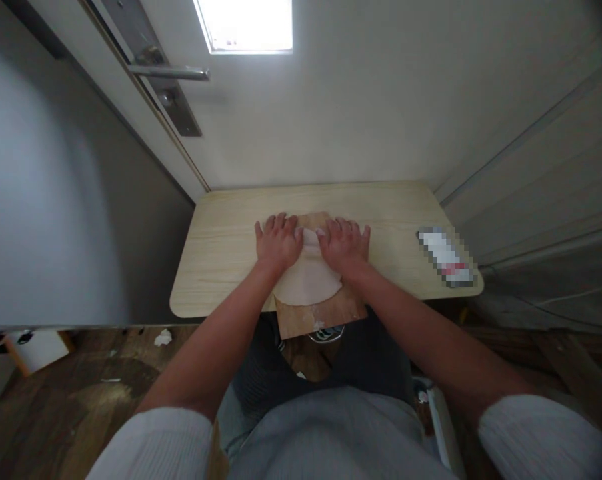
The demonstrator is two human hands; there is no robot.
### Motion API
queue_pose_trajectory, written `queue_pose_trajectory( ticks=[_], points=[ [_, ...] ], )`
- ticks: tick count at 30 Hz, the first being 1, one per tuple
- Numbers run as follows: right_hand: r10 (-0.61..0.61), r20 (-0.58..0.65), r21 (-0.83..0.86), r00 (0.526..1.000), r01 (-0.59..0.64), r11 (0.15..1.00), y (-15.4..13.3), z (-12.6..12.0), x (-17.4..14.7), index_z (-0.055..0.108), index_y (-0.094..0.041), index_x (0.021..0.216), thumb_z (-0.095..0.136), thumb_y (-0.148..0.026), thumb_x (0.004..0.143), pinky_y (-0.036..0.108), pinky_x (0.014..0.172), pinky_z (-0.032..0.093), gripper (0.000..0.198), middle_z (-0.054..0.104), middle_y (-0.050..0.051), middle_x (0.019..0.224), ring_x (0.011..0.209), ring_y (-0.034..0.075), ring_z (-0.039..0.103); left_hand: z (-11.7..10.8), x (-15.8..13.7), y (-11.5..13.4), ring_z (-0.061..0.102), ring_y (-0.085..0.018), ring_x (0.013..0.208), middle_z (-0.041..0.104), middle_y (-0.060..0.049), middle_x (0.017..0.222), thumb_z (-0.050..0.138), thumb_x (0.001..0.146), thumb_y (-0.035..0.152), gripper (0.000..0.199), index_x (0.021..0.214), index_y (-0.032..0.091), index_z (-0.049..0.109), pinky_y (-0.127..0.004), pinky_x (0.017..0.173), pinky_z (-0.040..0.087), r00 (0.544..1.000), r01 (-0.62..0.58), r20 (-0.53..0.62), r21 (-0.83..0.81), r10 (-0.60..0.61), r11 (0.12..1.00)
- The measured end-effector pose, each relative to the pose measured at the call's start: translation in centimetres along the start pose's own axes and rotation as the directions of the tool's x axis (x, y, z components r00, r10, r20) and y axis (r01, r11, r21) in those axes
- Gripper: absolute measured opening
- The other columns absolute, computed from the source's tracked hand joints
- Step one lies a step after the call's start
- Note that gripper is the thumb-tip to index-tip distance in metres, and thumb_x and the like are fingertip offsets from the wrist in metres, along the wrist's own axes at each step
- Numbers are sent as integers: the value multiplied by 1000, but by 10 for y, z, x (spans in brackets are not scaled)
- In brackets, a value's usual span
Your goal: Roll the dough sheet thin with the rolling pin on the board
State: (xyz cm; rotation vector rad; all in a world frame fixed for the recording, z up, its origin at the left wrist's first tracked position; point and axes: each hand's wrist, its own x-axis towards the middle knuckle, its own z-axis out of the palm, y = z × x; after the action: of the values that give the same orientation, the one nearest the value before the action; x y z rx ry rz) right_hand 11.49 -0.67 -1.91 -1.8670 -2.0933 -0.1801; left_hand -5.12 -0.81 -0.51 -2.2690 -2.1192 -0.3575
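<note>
pale, dough-like sheet [307, 280] lies on the wooden board [323, 320]: near part spread flat, seemingly done; far end, apparently folded, i judge unfinished. on my remote feed, left hand [279, 243] and right hand [345, 244] rest palm-down at that end, fingers apart.

Can't see the pale sheet's [308, 283] upper side edges, the left hand [279, 243] and right hand [345, 243] cover them, and the sheet hides much of the board [323, 321]. The pixelated thing [443, 257] on the table [221, 257]? Can't tell. Window [251, 23] and lock plate [183, 117] get chopped off up top. White floor scrap [163, 337]'s too small to make out.
</note>
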Motion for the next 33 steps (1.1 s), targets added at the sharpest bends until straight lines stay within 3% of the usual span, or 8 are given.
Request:
queue_pose_trajectory(
  ticks=[6,14,21,33],
  points=[
    [7,48,-8,999,-7,1000,1,0,12,59,-19,132,27,-51,102,57,103,23,54,62,16,131,117,33,51,4,12,-2,40,-30,136,48,-7,150,24,101,48,49,138,31,50,-60,115,23,1000,5,20,-28,-4,1000],
    [18,56,31,998,-19,999,4,3,25,63,-19,121,26,-46,103,47,98,25,49,66,15,121,109,30,54,6,26,-4,43,-33,133,50,-9,148,21,101,50,52,139,29,50,-63,112,25,999,-2,38,-50,4,999],
    [49,78,38,996,-52,998,5,6,37,65,-19,114,26,-44,103,45,93,27,48,67,14,117,106,30,55,7,37,-4,47,-32,129,54,-10,143,27,100,44,46,133,27,54,-59,109,30,1000,4,7,-41,-3,999],
    [59,96,52,994,-65,997,6,9,59,63,-15,121,26,-47,103,45,93,30,52,66,18,118,107,31,57,8,59,-3,51,-30,121,61,-13,128,24,102,42,45,122,21,59,-48,103,37,1000,22,-15,-46,-23,999]
  ],
)
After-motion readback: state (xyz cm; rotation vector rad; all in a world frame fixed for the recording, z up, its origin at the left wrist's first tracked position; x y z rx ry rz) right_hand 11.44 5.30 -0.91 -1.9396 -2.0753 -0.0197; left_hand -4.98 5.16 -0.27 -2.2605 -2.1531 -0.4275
